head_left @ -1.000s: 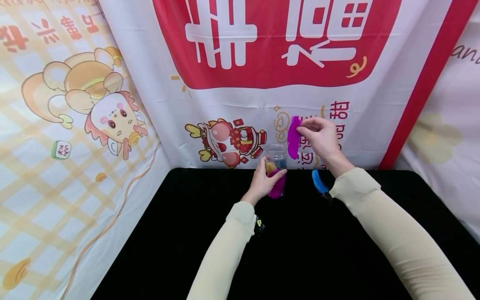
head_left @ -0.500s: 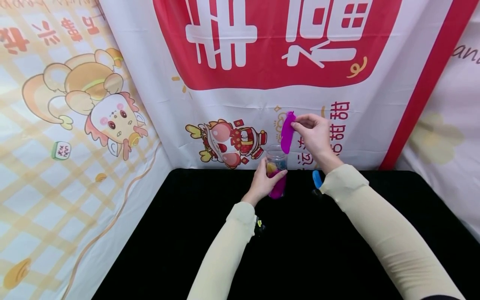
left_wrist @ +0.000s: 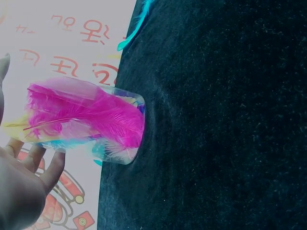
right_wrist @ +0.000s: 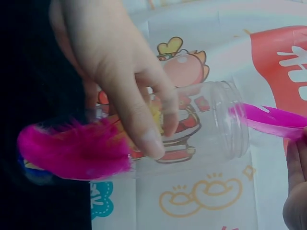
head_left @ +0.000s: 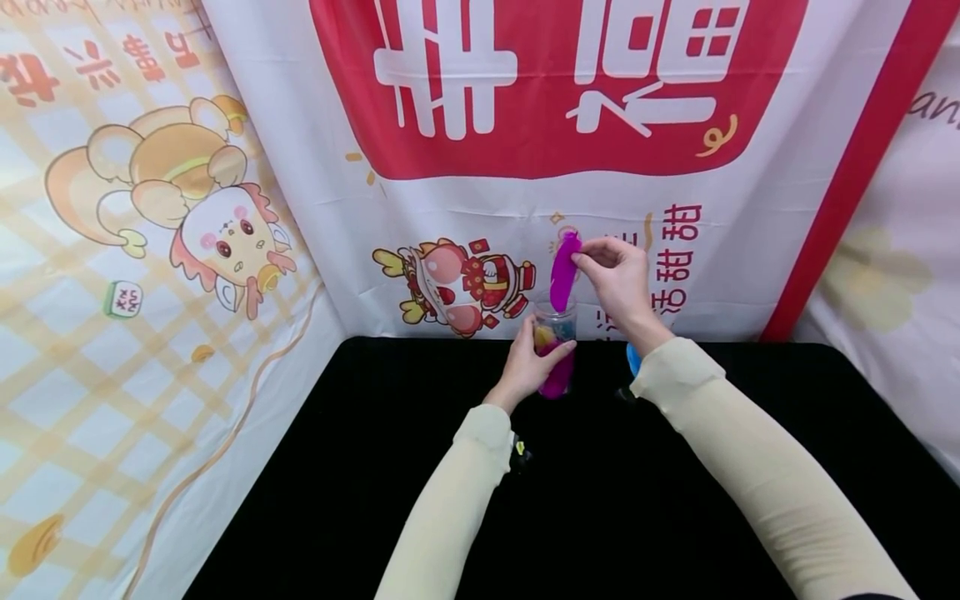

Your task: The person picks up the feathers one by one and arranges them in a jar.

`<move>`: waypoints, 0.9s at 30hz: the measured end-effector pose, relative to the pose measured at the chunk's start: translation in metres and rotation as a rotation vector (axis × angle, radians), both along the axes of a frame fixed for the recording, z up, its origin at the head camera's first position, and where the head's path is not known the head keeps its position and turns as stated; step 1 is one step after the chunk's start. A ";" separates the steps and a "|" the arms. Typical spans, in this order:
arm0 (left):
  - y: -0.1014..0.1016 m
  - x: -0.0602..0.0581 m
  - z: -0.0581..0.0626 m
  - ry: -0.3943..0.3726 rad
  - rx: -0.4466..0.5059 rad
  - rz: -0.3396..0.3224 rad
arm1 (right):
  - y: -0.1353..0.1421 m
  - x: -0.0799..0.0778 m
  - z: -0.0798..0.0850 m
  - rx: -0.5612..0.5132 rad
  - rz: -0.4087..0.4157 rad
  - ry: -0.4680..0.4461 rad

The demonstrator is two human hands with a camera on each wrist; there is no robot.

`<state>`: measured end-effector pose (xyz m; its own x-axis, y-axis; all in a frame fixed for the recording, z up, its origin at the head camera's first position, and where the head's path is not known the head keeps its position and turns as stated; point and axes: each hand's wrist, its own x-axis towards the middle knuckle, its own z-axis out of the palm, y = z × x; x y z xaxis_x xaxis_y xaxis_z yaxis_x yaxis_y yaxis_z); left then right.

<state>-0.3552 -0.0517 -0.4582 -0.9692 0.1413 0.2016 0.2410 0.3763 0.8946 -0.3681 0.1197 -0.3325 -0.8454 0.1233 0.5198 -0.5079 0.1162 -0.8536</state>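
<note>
My left hand [head_left: 522,367] grips a clear plastic jar [right_wrist: 206,129] standing upright at the table's far edge. Inside the jar are magenta feathers [left_wrist: 110,117], with bits of yellow and blue among them. Above it, my right hand [head_left: 622,279] pinches a purple-magenta feather [head_left: 563,273] near its upper end. That feather hangs downward, its lower tip at the jar's open mouth, as the right wrist view also shows. On the table to the right is a blue feather [head_left: 633,360], mostly hidden by the right sleeve; its curved end shows in the left wrist view.
A black cloth-covered table [head_left: 585,500] lies under the hands. Behind it hangs a white and red printed banner [head_left: 465,200], close to the jar. A yellow-checked printed sheet [head_left: 112,333] runs along the left side.
My right hand has moved left, bringing the purple-magenta feather from beside the jar to over its mouth. The right sleeve now covers more of the blue feather. My left hand stays on the jar.
</note>
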 end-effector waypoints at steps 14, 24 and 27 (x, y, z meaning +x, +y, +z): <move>-0.001 0.002 0.001 -0.017 0.023 -0.011 | 0.007 0.014 -0.005 0.057 0.115 -0.088; 0.000 0.004 0.000 -0.010 0.025 -0.001 | 0.016 0.019 -0.004 0.111 0.156 -0.141; 0.000 0.004 -0.001 -0.003 0.024 0.002 | 0.016 0.020 -0.002 0.117 0.150 -0.135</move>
<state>-0.3513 -0.0515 -0.4588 -0.9700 0.1346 0.2025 0.2380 0.3547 0.9042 -0.3484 0.1361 -0.3348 -0.9124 -0.0635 0.4044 -0.4093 0.1503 -0.8999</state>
